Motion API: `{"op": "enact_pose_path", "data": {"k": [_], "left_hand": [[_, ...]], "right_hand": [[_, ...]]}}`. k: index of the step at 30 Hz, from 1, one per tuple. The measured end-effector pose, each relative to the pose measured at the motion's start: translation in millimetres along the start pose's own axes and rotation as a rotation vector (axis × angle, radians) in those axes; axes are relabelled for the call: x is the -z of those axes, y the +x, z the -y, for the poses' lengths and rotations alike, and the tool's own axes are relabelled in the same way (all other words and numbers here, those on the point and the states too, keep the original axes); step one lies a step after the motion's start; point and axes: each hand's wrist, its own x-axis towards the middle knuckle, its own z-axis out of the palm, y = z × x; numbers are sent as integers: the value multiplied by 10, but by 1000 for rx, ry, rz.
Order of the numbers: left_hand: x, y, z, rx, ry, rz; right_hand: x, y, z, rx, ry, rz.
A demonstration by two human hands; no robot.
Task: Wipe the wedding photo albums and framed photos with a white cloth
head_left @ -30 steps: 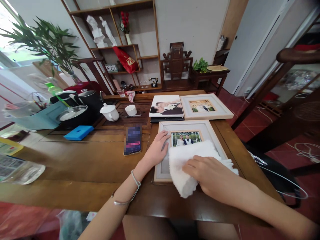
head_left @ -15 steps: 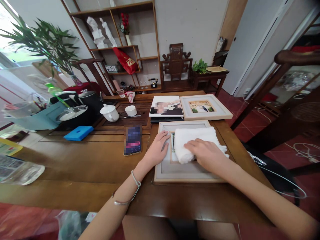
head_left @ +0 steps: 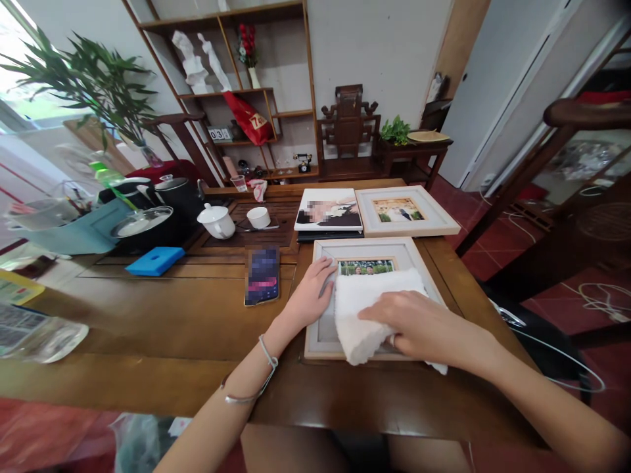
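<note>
A pale picture frame (head_left: 365,249) with a small photo lies flat on the wooden table (head_left: 162,315) in front of me. My left hand (head_left: 310,292) rests open on the frame's left border, fingers flat. My right hand (head_left: 419,325) presses a folded white cloth (head_left: 365,309) onto the glass, covering the lower half of the frame. Only the top strip of the photo shows above the cloth.
Behind the frame lie a second pale frame (head_left: 407,210) and a photo print (head_left: 329,209) on a dark album. A phone (head_left: 262,274) lies left of my hand. A blue box (head_left: 155,261), teapot (head_left: 217,221), cup (head_left: 258,217) and pots stand at the left.
My right hand has pulled the cloth back toward me over the glass, after pushing it up half a second ago. The left hand has stayed on the frame's left border.
</note>
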Motion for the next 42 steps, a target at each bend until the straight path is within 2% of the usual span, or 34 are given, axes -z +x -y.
{"op": "enact_pose_path", "data": {"k": [3,7,13,15,18,22,26,32,35,42], "left_hand": [[-3,-2,4,-1,0,-5],[-5,-4,5,2,0,-2],[-8,-8,6,-6,-27,-15],[-5,-6,0,-4,-31,-13],[3,-2,-10,7,-33,1],[6,0,-11,19,-32,9],[-3,-4,-3,14,-44,-6],[0,-9,-4,4,-26,1],[1,-9,-6,1,-15,0],[0,-9,-7,14,-18,6]], "right_hand": [[-7,-16,-31,-65,0,-39],[-49,53,-216,-80,-107,-114],[-70,142,-587,-47,-285,-492],[-90,161,-704,-70,-335,-554],[-158,211,-826,-107,-386,-499],[-208,292,-809,-192,-362,-276],[-100,272,-594,-253,-319,-129],[89,41,-216,-156,-124,33],[92,9,-187,-147,-96,29],[-135,243,-520,-273,-303,-201]]}}
